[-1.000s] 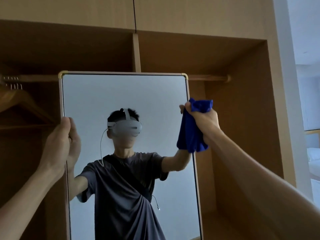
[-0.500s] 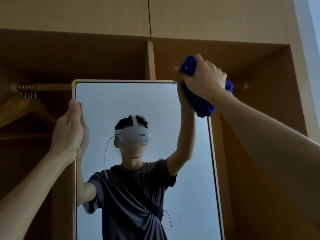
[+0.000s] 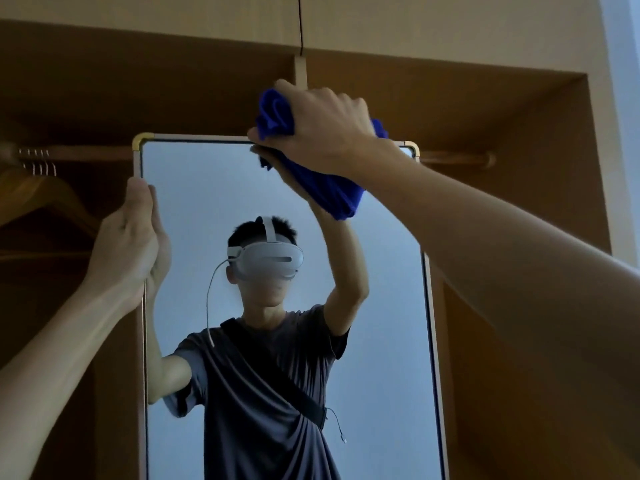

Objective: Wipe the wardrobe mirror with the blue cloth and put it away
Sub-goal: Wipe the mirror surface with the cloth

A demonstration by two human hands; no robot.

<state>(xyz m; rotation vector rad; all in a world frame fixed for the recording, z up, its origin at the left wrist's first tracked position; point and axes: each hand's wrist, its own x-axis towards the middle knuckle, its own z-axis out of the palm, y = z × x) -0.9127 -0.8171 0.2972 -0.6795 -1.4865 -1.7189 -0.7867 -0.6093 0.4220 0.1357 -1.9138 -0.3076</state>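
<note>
A tall wardrobe mirror (image 3: 194,188) with a thin pale frame and brass corners stands inside the open wooden wardrobe. My right hand (image 3: 318,126) grips the bunched blue cloth (image 3: 332,192) and presses it against the mirror's top edge, a little right of the middle. Part of the cloth sticks up above my fist and part hangs below it over the glass. My left hand (image 3: 128,237) clasps the mirror's left frame edge near the top. The glass reflects a person wearing a headset with both arms raised.
A wooden hanging rail (image 3: 453,157) runs behind the mirror. Several wooden hangers (image 3: 41,199) hang at the far left. A vertical divider (image 3: 300,71) splits the wardrobe above the mirror. The wardrobe's right wall (image 3: 568,161) stands close by.
My right hand has carried the blue cloth up from the mirror's right edge to the top edge, then slid it left along the top. The left hand keeps its hold.
</note>
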